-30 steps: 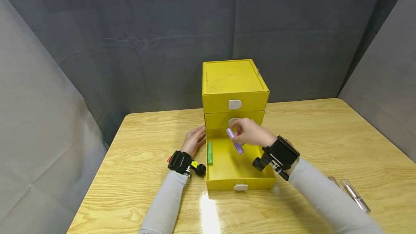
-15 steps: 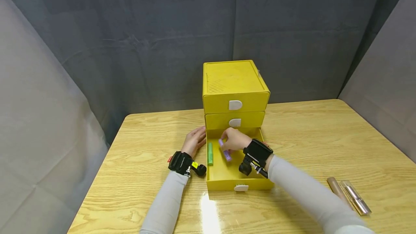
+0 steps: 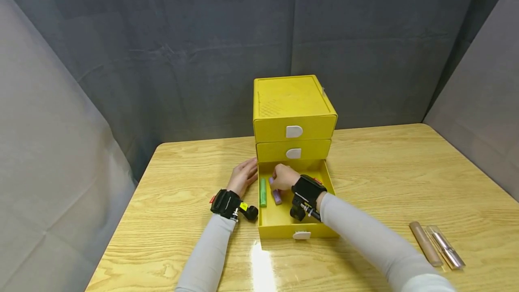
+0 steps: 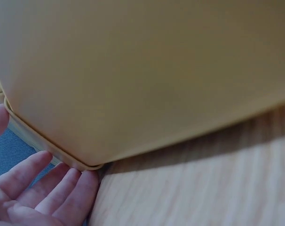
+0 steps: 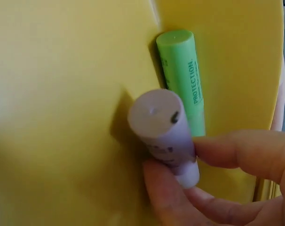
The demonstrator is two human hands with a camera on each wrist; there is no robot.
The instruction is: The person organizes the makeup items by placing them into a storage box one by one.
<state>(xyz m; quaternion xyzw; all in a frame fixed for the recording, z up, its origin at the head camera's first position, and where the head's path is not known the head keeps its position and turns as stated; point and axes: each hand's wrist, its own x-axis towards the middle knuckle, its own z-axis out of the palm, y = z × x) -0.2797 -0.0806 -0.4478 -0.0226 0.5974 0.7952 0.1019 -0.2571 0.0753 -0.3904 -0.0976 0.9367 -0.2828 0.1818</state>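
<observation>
A yellow three-drawer cabinet stands on the wooden table, its bottom drawer pulled out. Inside the drawer my right hand pinches a purple tube low over the floor. A green tube lies along the drawer's left wall, just left of the purple one. My left hand rests with straight fingers against the cabinet's left side at its base.
Two slim tubes, one brown and one clear, lie on the table at the front right. Grey fabric walls close in the back and both sides.
My right hand has carried the purple tube down and to the left, from above the drawer to its floor beside the green tube. The left hand has stayed put.
</observation>
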